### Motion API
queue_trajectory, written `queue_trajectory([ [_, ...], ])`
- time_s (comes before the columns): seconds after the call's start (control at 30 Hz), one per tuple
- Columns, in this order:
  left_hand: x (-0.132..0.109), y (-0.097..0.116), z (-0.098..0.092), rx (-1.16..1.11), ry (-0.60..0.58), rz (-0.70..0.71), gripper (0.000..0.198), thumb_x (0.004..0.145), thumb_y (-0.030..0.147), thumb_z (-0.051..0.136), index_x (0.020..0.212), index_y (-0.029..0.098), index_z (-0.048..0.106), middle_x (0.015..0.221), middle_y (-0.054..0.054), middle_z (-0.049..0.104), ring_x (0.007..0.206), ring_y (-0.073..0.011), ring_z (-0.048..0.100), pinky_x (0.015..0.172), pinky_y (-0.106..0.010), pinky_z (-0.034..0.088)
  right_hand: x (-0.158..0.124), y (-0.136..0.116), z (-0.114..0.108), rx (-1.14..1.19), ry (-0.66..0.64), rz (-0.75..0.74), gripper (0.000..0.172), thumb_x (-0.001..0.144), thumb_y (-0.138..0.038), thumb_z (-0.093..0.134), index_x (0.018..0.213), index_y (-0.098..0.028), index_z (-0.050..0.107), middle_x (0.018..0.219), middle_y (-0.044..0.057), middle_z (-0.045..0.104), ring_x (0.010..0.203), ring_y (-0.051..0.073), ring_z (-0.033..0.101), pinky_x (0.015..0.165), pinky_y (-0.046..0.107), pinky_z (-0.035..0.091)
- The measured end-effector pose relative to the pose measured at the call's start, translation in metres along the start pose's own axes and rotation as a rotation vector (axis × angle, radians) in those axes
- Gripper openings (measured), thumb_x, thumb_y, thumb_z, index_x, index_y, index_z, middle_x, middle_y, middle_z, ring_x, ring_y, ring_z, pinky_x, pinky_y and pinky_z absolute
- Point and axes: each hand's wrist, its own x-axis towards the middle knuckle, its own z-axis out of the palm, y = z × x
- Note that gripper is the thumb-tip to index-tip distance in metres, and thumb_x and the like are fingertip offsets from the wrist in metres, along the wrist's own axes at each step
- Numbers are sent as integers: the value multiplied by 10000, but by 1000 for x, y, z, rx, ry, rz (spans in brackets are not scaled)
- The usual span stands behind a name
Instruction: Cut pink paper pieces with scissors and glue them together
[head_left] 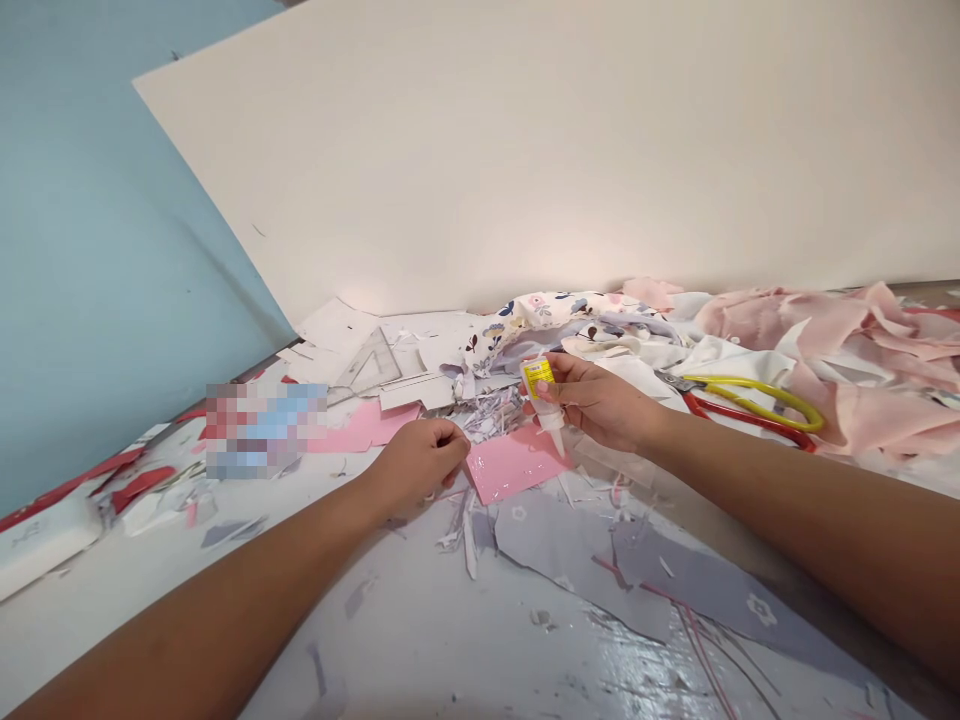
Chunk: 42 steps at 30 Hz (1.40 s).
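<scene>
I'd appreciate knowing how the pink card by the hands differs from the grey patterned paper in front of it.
The pink card is plain and shiny, the grey patterned paper dull with white flowers. The card is a small rectangle, the paper larger and irregularly cut. Both lie flat.

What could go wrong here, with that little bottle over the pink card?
The glue bottle in the right hand points its nozzle down at the pink card, so a hard squeeze might leave a blob. Loose paper scraps near the left hand could also stick to wet glue.
</scene>
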Motion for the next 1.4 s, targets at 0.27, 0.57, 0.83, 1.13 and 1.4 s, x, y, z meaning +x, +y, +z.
queue_trajectory([
  [0.27,0,3,0,-7,-8,-49,179,682,331,415,599,183,473,480,24,489,383,-74,348,354,-184,269,-1,1,1,-5,17,-5,202,635,-154,643,808,-231,570,723,-30,579,627,113,588,574,224,453],
  [0.57,-2,3,0,-3,-17,-26,175,686,325,409,592,187,463,479,28,482,396,-74,342,356,-180,271,-1,1,-1,-32,35,-17,204,633,-174,656,805,-236,566,737,-34,583,646,120,591,577,230,434],
  [0.83,-1,2,1,-6,-13,-36,180,684,332,411,596,186,470,484,20,481,395,-77,340,351,-184,275,1,2,-1,-31,31,-29,222,622,-180,664,809,-236,559,733,-48,570,629,108,587,562,220,420],
  [1.13,-1,4,1,-4,-24,-39,178,676,332,418,589,186,471,472,29,474,383,-73,342,364,-190,283,5,1,-1,-28,27,-86,254,618,-182,663,838,-236,548,744,-37,582,644,116,576,582,239,423],
  [1.4,0,2,1,-15,-31,-48,179,679,338,423,593,188,470,473,30,461,378,-72,332,352,-190,271,9,1,-3,-73,13,-133,239,640,-202,655,848,-233,543,745,-41,572,657,109,574,554,223,402],
])
